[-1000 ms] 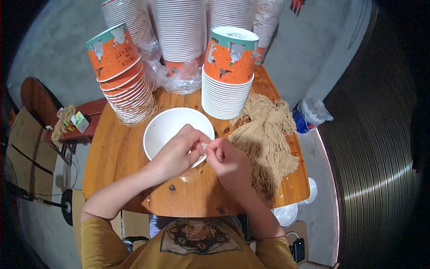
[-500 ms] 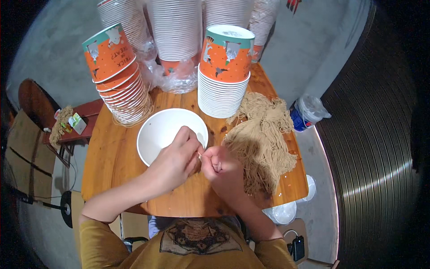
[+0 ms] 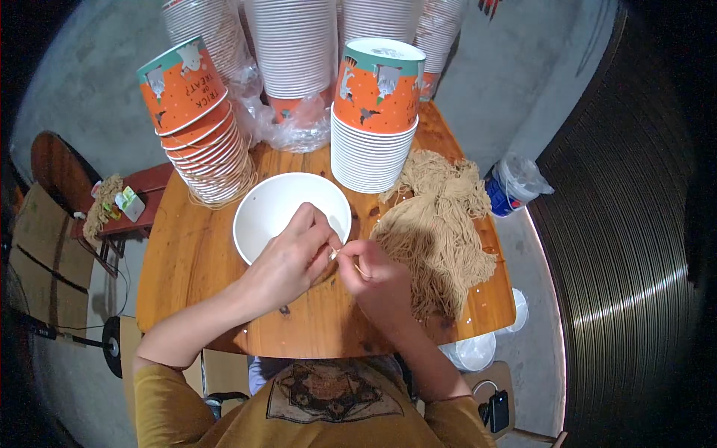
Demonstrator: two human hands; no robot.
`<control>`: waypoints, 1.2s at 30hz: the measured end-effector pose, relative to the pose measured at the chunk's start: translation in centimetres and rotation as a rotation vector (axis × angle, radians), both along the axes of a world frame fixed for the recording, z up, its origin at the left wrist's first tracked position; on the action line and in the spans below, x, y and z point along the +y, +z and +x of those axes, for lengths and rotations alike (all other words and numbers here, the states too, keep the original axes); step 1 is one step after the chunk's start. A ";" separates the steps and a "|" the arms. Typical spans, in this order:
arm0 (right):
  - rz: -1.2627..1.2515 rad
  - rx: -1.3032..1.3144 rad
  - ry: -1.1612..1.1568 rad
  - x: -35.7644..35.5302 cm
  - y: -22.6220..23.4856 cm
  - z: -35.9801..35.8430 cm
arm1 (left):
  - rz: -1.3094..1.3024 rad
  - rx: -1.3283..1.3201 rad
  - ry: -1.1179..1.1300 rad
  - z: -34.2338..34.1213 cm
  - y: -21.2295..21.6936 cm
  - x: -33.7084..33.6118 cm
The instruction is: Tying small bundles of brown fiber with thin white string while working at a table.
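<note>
Strand [image 3: 345,257] pinched between left hand [image 3: 287,261] and right hand [image 3: 373,272], both grips narrow.

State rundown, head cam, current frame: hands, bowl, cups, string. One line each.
left hand: over the bowl's rim, fingers pinched on a thin strand
right hand: fingers pinched on the same strand
white bowl: upright, empty
orange cup stacks: nested, upside down, one leaning
white cup stacks: nested, part in plastic wrap
tan string pile: loose heap on table
</note>
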State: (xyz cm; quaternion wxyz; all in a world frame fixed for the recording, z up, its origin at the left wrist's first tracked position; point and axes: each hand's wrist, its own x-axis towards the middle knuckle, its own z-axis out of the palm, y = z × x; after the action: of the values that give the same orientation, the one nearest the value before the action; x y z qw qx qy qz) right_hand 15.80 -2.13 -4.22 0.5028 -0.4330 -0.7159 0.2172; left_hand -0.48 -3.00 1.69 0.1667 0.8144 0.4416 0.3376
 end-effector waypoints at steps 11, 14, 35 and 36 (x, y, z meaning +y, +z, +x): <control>-0.009 -0.030 0.028 0.0 0.2 -0.4 | 0.000 0.040 0.018 -0.2 -0.4 0.1; 0.105 -0.126 -0.001 0.2 0.0 -0.4 | 0.061 0.069 0.069 -0.1 -0.5 -0.1; -0.157 0.129 0.045 0.5 -1.1 -0.3 | -0.472 -0.410 -0.020 -0.7 -1.2 1.1; -0.158 0.130 0.044 0.6 -1.1 -0.3 | -0.539 -0.406 -0.051 -0.7 -1.0 1.2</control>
State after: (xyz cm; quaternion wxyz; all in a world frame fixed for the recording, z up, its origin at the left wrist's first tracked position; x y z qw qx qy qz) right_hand 15.49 -1.50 -5.30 0.5077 -0.4405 -0.6717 0.3115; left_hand -1.21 -1.78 0.70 0.4692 0.6678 0.4522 0.3597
